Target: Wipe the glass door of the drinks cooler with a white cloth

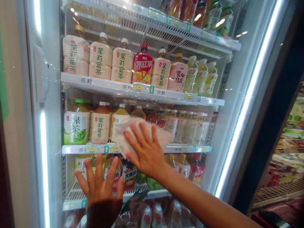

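Observation:
My right hand (147,152) lies with fingers spread over a white cloth (122,139), holding it flat against the glass door (140,109) of a lit drinks fridge. The cloth is slightly blurred, and the palm covers part of it. Lower and to the left, my left hand (102,190) is open, its fingers stretched upward and apart. It holds nothing and is at or close to the glass; I cannot tell whether it touches. Behind the right hand, the cloth hides several bottles on the middle shelf.
Shelves of bottled tea fill the fridge, with white-labelled bottles (99,60) and a red bottle (142,65) on the upper shelf. Vertical light strips (249,95) run along both sides. A rack of packaged goods (280,142) stands at the far right.

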Action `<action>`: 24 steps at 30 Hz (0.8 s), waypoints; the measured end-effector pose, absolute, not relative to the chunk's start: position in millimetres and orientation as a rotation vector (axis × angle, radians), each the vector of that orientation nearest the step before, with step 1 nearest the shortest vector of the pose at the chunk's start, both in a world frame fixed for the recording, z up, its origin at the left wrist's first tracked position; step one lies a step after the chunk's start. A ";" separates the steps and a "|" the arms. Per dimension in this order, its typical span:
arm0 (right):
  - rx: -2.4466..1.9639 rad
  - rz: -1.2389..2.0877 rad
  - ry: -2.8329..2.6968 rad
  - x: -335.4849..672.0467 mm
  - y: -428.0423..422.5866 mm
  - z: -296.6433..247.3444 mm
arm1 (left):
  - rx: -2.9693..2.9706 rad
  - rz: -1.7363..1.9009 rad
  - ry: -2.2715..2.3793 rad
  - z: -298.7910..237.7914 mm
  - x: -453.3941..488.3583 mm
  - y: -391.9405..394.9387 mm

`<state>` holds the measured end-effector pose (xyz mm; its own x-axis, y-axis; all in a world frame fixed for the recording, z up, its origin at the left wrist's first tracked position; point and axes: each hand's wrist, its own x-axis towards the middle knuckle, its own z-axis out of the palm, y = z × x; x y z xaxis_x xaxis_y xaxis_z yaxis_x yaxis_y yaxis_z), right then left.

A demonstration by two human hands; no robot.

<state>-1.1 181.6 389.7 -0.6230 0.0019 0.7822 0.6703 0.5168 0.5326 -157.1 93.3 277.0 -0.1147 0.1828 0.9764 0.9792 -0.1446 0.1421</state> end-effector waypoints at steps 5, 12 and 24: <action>-0.625 -1.105 -1.910 22.5 194.5 399.1 | -1.409 -1.367 -1.389 274.6 -162.2 93.7; -0.622 -1.096 -1.937 32.8 189.2 348.9 | -1.512 -1.362 -1.355 271.7 -143.5 95.9; -0.790 -0.992 -1.869 93.7 204.8 270.2 | -1.561 -1.327 -1.196 268.3 -91.1 115.4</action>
